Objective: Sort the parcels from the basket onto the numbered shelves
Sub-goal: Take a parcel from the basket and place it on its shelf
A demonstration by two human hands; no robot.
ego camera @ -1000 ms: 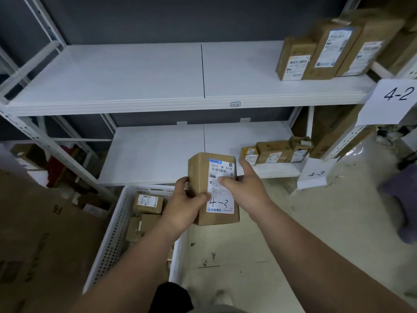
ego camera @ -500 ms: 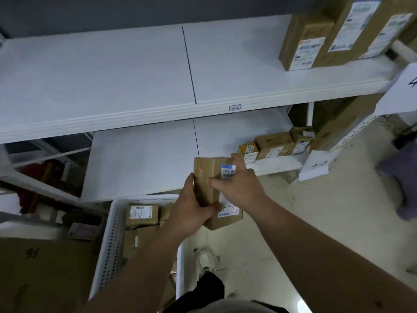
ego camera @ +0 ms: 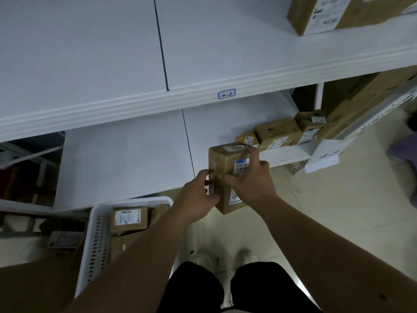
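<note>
Now both hands on one tall brown cardboard parcel with a white shipping label, held upright in the air over the front edge of the lower white metal shelf. Left hand curled round the parcel's left edge, thumb on the near face; right hand wrapped over the labelled face, fingertips reaching the top. Handwritten "4" partly visible low on the label, the rest hidden by the right hand. Just beyond the parcel, near the lower shelf's right end, a row of small brown cardboard boxes. Above, the upper white metal shelf, marked by a small blue-edged tag reading "4-2" on its front lip, and large brown cardboard boxes at its right end. Below left, a white perforated plastic basket on the floor, holding more brown labelled parcels. Hanging at right, a white paper sign with blurred writing.
</note>
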